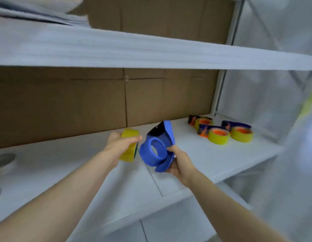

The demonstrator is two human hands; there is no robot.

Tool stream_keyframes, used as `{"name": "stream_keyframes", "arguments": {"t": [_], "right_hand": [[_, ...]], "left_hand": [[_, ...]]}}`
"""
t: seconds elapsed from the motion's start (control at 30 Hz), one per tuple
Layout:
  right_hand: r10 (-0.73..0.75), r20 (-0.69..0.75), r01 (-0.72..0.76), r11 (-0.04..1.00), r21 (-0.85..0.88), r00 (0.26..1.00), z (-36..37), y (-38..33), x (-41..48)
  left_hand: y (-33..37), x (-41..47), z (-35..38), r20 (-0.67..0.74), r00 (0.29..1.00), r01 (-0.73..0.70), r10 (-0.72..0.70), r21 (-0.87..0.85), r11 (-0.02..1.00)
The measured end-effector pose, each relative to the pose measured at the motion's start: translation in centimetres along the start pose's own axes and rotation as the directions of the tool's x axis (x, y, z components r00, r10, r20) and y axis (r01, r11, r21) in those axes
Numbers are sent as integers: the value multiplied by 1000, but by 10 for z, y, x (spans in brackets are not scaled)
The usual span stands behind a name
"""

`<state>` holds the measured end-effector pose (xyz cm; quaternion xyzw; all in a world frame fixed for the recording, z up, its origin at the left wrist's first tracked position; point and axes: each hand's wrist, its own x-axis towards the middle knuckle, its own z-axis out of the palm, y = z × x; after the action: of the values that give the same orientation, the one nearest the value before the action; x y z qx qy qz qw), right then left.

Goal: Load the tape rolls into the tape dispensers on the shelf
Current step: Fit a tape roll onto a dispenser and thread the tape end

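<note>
head view is looking down along two bare forearms onto a white shelf. the left hand is holding a yellow tape roll on edge above the middle of the shelf, toward its back edge. its grip is clamped on the roll, fingers curling round the rim. the right hand is holding a blue tape dispenser just to the right of the roll, and that grip is clamped on the dispenser's lower right side. the dispenser's hollow round hub is facing the camera and the roll, and its black-tipped end is pointing up toward the back. roll and dispenser are sitting very close together; the blur is hiding whether they are touching.

near the right rear corner of the shelf, well apart from the hands, a dark dispenser is lying closest to the back edge. a second dispenser is lying just in front of it and a third dispenser beside that, nearer the right edge. each is carrying a yellow roll with an orange centre. brown cardboard is lining the back, and an upper shelf is crossing overhead.
</note>
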<state>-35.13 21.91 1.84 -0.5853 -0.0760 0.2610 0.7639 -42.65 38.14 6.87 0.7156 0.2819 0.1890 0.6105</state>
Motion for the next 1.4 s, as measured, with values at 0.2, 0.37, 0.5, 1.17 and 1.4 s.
{"name": "stream_keyframes", "arguments": {"t": [0.2,0.37,0.5,1.17,1.4], "right_hand": [[-63,-244,-6,963,-270,968,-144,-43,1],[-152,-386,-51,882,-469,910,-235,-70,23],[-177,-368,-99,779,-619,913,-289,-87,60],[-65,258,262,394,-881,964,-360,-125,201],[63,452,428,231,-874,890,-377,-140,204]], "left_hand": [[23,19,152,163,987,-6,-9,90,996],[41,49,244,204,977,-117,64,259,959],[48,87,299,147,986,-120,85,250,961],[57,130,360,-367,928,23,-65,-119,993],[58,68,380,-459,845,30,-273,-470,882]]}}
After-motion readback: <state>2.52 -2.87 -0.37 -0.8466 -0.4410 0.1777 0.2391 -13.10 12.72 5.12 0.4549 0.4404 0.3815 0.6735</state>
